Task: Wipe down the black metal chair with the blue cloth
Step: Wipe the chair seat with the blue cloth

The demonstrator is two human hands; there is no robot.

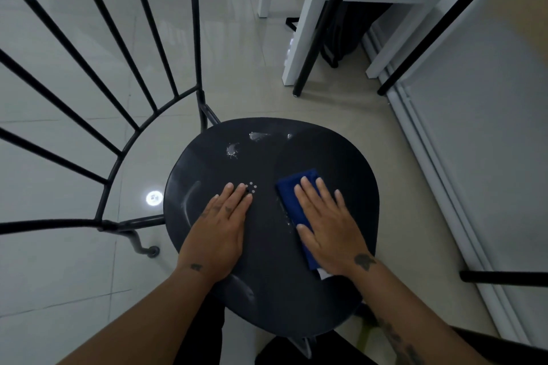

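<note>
The black metal chair's round seat [267, 163] fills the middle of the view, and its fan-shaped barred backrest [124, 47] stands to the left. White wet splashes [234, 149] lie on the far part of the seat. A folded blue cloth [293, 201] lies flat on the seat's right half. My right hand [329, 225] presses flat on the cloth, fingers spread over it. Laid flat on the bare seat to the left is my left hand [222, 231], its fingertips beside a small ring of holes at the seat's centre.
A white table [311, 24] stands at the back right with a dark bag [341, 35] under it. Two black slanted legs [326, 24] cross in front of it. A white wall and baseboard [444, 187] run along the right. Glossy tiled floor surrounds the chair.
</note>
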